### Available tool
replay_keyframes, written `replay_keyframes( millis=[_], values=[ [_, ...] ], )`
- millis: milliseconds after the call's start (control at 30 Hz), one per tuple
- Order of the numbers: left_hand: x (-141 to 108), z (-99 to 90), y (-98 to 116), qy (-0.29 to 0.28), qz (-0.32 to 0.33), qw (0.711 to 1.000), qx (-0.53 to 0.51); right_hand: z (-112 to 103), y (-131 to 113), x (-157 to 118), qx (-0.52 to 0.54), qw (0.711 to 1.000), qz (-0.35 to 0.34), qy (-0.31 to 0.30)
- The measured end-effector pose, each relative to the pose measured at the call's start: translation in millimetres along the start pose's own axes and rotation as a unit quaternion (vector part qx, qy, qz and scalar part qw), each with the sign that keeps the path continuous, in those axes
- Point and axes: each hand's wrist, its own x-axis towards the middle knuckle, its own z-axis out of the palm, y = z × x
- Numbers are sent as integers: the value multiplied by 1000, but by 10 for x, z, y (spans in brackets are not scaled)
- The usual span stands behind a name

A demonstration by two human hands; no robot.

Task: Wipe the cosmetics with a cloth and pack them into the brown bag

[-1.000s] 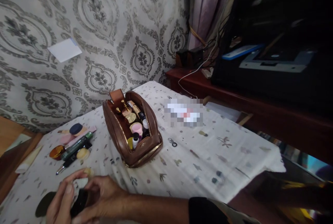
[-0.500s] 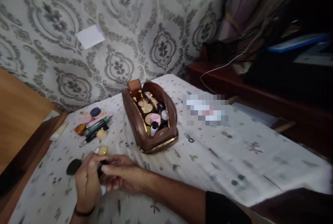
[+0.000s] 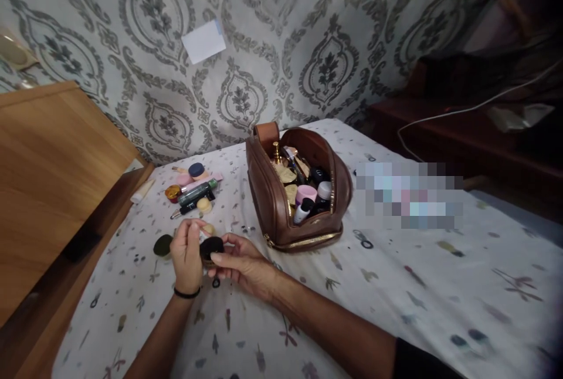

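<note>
My right hand [image 3: 246,264] grips a small round jar [image 3: 212,247] with a black top, thumb on its near side. Close against the jar's left side, my left hand [image 3: 187,253] has its fingers closed; a bit of something whitish shows by the fingertips, too hidden to name. Behind the hands, a small pale-yellow pot [image 3: 208,229] is partly covered. A dark green round item [image 3: 163,246] lies left of my left hand. Beyond my right hand stands a brown toiletry bag [image 3: 303,235], unzipped and filled with cosmetic jars, bottles and a pink-lidded pot [image 3: 307,194].
Left of the bag lie a green tube [image 3: 197,192], a navy-lidded jar [image 3: 196,170], an amber-lidded pot [image 3: 173,193] and a cream tube [image 3: 142,191]. A wooden panel [image 3: 65,179] borders the left side. The wall is behind; a blurred patch [image 3: 409,194] lies right.
The view has swung left, so the scene sits further right. Both hands stay at the jar, whose black top now shows more plainly. The bag and other items appear to lie as before.
</note>
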Motion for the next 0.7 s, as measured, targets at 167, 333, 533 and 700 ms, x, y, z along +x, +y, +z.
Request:
replay_keyframes(
  millis=[167, 333, 533, 700],
  values=[
    [-103, 54, -106, -31, 33, 999, -10, -53, 7, 47, 15, 997, -30, 69],
    [-215, 69, -238, -108, 119, 987, 9, -75, -15, 56, 16, 992, -56, 116],
    [-173, 49, -348, -147, 143, 978, 29, -56, -26, 29, -36, 996, -58, 61],
    [-123, 35, -340, -151, 213, 965, 36, -73, -22, 37, -63, 993, -60, 81]
  ],
)
